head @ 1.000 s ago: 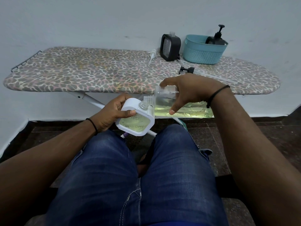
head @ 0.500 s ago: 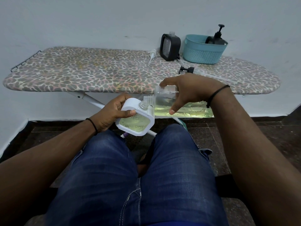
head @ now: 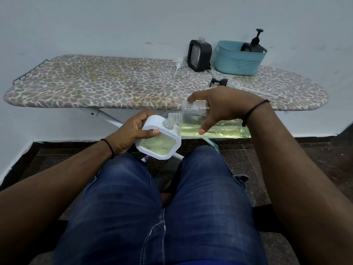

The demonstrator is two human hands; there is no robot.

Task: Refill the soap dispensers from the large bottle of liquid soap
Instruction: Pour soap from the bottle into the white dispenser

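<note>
Denim-clad thighs (head: 152, 207) fill the foreground, below both hands. Left hand (head: 131, 134) grips the white dispenser (head: 159, 143) above the knees, thumb curled over its front face and fingers wrapped behind the rounded top; the dispenser is tilted, neck open and pointing up toward the right hand, with pale yellow liquid visible through its clear panel. Right hand (head: 221, 108) grips the large bottle (head: 212, 124) just right of the dispenser, fingers curled over the upper side and thumb pressing the lower edge. The bottle lies nearly horizontal, its threaded mouth directly above the dispenser neck, touching or almost touching; which cannot be determined. Yellow soap pools along the bottle's lower side, beneath the right palm and wrist.

Beyond the hands stands an ironing board (head: 95, 87) with a patterned cover. Past the right hand a black pump head (head: 218, 82) lies on the board. Farther back are a white pump head (head: 178, 66), a black dispenser (head: 199, 55) standing upright without its pump, and a teal basket (head: 238, 62) holding a black pump bottle (head: 255, 44).
</note>
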